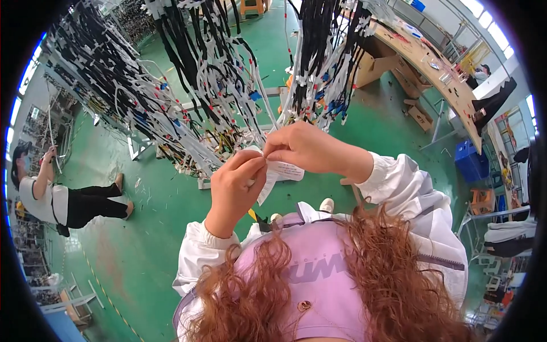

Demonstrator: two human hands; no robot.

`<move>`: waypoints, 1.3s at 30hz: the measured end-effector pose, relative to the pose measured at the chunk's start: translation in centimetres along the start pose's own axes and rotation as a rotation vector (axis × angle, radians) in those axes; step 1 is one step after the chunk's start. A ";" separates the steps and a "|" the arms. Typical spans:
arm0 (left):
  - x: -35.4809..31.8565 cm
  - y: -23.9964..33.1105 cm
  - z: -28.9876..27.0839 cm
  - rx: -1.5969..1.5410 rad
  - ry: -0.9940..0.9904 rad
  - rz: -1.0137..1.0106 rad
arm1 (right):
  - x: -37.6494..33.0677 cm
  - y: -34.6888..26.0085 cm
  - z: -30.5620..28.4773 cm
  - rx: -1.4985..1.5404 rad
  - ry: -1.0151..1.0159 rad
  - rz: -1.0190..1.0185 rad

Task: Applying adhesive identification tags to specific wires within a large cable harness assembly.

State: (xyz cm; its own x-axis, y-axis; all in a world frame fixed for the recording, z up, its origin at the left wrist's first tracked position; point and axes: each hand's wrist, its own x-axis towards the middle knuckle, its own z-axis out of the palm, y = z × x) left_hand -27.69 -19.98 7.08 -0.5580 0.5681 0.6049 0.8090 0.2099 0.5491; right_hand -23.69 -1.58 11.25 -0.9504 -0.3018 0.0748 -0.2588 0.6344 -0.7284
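Both hands are raised in front of the chest, close together over a green floor (pixel 171 205) that lies open below and to the left of them. The left hand (pixel 235 182) pinches a white paper label (pixel 279 174) between thumb and fingertips, its other fingers curled in; the right hand (pixel 305 147) pinches the upper edge of the same label from the other side, so the strip hangs between the two hands and trails down a little below them. Just beyond the hands, bundles of black and white wire harnesses (pixel 228 85) hang in dense curtains, closing off the room ahead; the nearest strands come down almost to the fingertips. To the left, across a stretch of bare floor, another person (pixel 62 199) stands at a wall rack of wiring, well apart. To the right, a long curved wooden workbench (pixel 433 68) runs along the edge, with an open cardboard box (pixel 373 65) beneath its near end; what it holds cannot be told. A blue crate (pixel 470 159) sits on the floor by the bench, contents not visible.
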 end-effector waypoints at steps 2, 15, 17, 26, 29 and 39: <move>-0.3 0.1 0.1 0.011 -0.008 0.024 | -0.2 0.0 0.0 -0.006 -0.006 -0.017; -1.6 -0.3 1.3 -0.024 -0.063 -0.209 | -1.5 1.5 4.4 -0.225 0.357 -0.163; -2.9 -1.3 2.6 -0.248 -0.041 -0.434 | -1.4 1.6 5.6 -0.317 0.458 -0.242; -3.8 -0.9 3.5 -0.675 0.002 -0.607 | -1.9 1.8 5.3 0.434 0.382 0.151; -3.8 -0.6 3.1 -0.747 0.009 -0.638 | -1.9 2.4 5.3 0.521 0.361 0.201; -4.5 -4.7 1.0 0.072 -0.219 -0.641 | -1.7 4.2 4.5 1.328 0.802 0.268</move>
State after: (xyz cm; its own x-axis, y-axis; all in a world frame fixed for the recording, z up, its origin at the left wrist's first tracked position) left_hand -28.78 -22.72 1.19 -0.8868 0.4605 0.0381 0.3458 0.6066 0.7159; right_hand -22.39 -1.63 4.99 -0.8939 0.4270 -0.1365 -0.1540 -0.5784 -0.8011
